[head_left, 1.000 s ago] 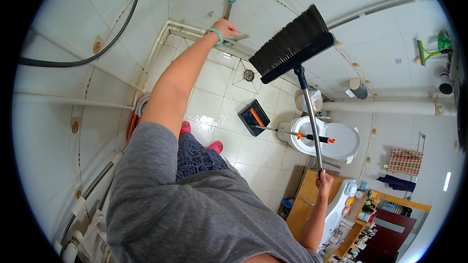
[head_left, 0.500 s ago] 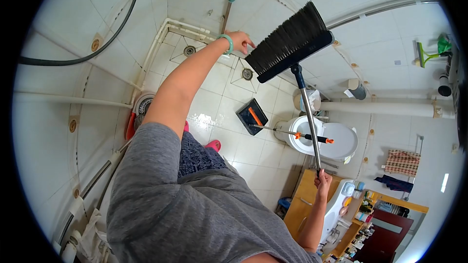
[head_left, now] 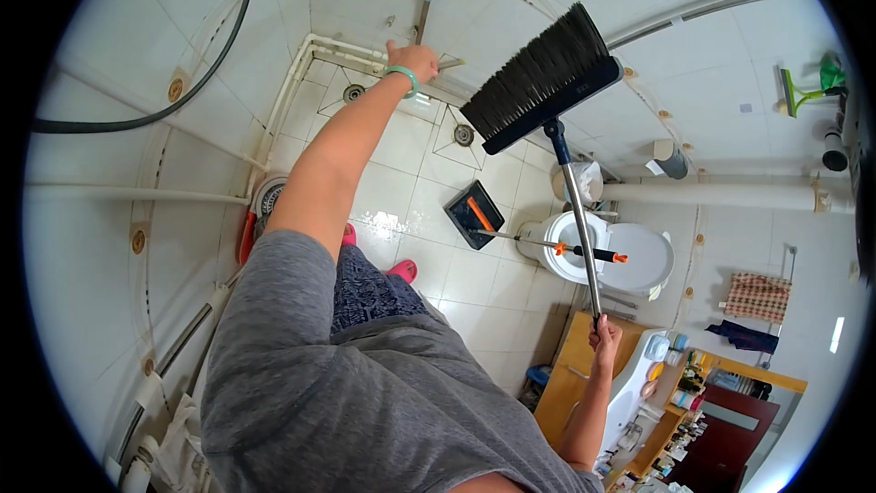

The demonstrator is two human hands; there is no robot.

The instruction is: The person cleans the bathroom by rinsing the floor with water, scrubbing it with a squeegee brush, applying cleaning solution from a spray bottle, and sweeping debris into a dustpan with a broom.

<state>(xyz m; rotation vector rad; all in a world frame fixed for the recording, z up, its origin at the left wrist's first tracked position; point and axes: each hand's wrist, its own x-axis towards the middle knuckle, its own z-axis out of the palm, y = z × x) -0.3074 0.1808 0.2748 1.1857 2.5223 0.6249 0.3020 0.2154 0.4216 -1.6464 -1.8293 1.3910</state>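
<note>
Black-bristled broom point(head_left: 544, 75), right hand point(head_left: 604, 336) with grip closed round its handle point(head_left: 572, 192), left hand point(head_left: 416, 62) outstretched, its grip's openness unclear

Broom point(head_left: 547, 89) in front of toilet point(head_left: 549, 259)

Here's gleaming, smooth metal along the broom handle point(head_left: 578, 219), rough matt bristles point(head_left: 538, 71), plastic-looking dustpan point(head_left: 463, 217), glossy tile flashing across the floor point(head_left: 456, 276), matt cloth on the shirt point(head_left: 383, 402), grained-looking wood on the cabinet point(head_left: 560, 385)!
</note>
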